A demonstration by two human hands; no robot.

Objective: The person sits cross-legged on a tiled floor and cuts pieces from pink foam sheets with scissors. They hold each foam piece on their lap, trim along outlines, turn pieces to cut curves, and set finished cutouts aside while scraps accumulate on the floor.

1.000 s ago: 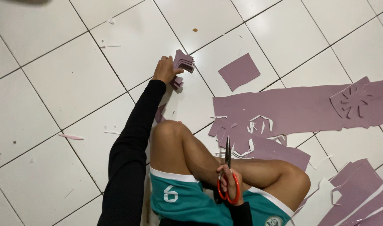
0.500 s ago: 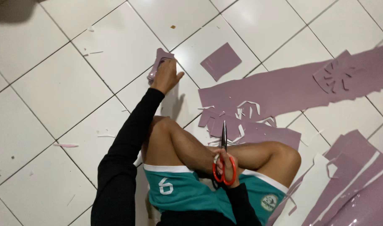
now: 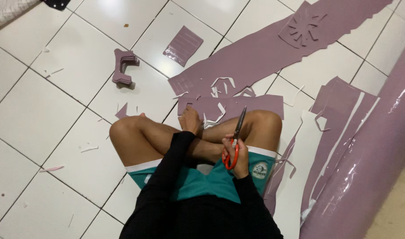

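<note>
My right hand point(image 3: 238, 152) grips orange-handled scissors point(image 3: 234, 140) over my right knee, blades closed and pointing away from me. My left hand point(image 3: 190, 120) lies between my crossed legs. Its fingers touch the near edge of a mauve vinyl strip point(image 3: 255, 105) and hold nothing. A stack of cut mauve shapes point(image 3: 124, 65) lies on the white tile floor, far from both hands. A small mauve rectangle point(image 3: 183, 45) lies further back.
A long mauve sheet point(image 3: 264, 57) with cut-out holes runs diagonally across the floor. A thick mauve roll point(image 3: 370, 155) lies along the right side, with cut strips and white backing point(image 3: 300, 177) beside it. Small scraps point(image 3: 52, 168) dot the tiles.
My left hand let go of the stack of cut shapes and drew back to the strip by my legs. The view swung right; the scissors stayed in my right hand.
</note>
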